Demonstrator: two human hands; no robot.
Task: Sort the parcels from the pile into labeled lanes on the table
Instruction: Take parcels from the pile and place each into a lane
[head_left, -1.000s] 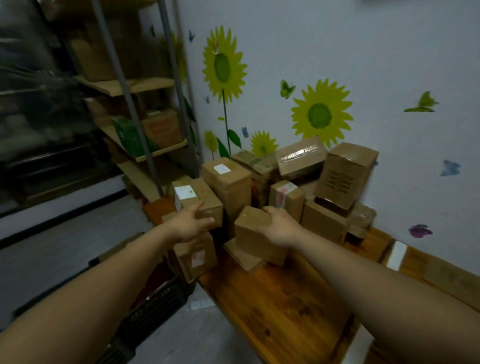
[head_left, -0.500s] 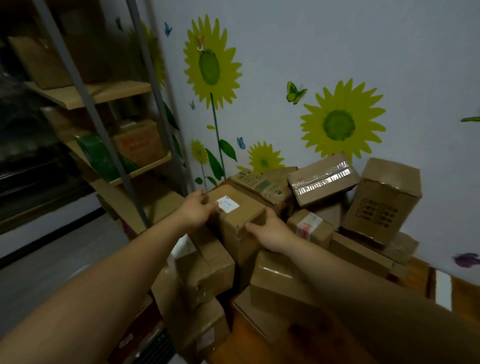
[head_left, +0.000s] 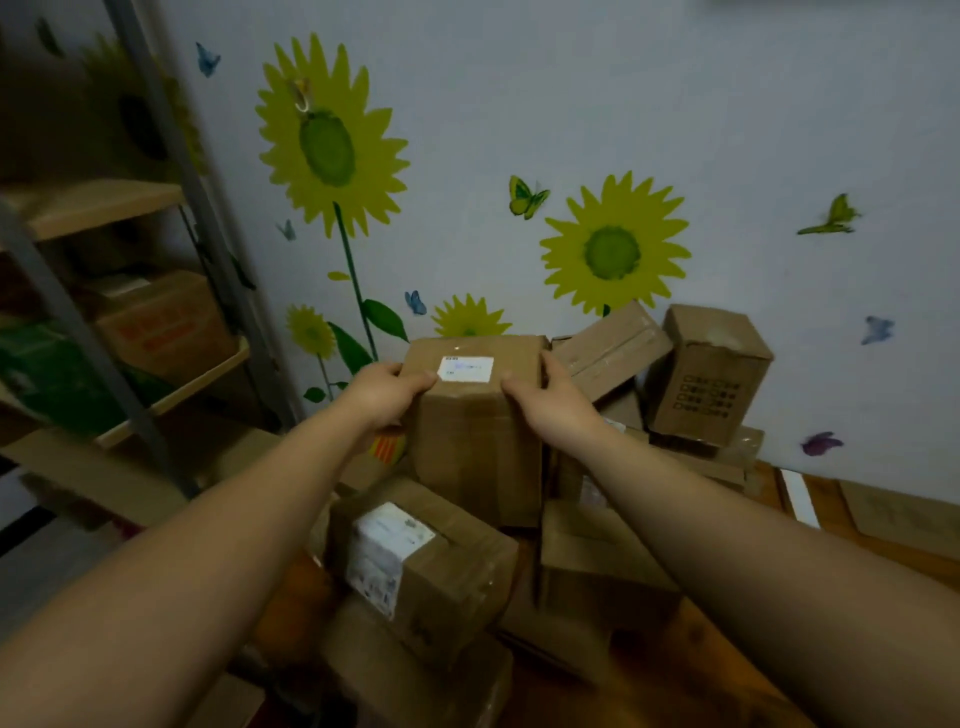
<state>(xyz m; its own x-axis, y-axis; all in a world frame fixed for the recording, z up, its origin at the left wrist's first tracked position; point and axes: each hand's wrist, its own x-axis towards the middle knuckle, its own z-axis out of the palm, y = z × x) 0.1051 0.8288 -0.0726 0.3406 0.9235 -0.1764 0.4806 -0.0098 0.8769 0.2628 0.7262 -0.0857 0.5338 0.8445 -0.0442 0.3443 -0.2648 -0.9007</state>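
The left hand (head_left: 382, 392) and right hand (head_left: 545, 400) grip the sides of a tall box (head_left: 475, 431) on the pile.

- We are seeing a matt brown cardboard parcel (head_left: 478, 415), creased on its front, carrying a smooth white paper label (head_left: 465, 369).
- The pile (head_left: 649, 415) is looking like plain cardboard too, one box (head_left: 613, 348) showing a strip of glossy clear tape.
- The table (head_left: 675, 670) is showing as dark, varnished wood, faintly shiny.
- The shelf post (head_left: 171, 130) is appearing as grey painted metal, with pale wooden boards (head_left: 98, 202).
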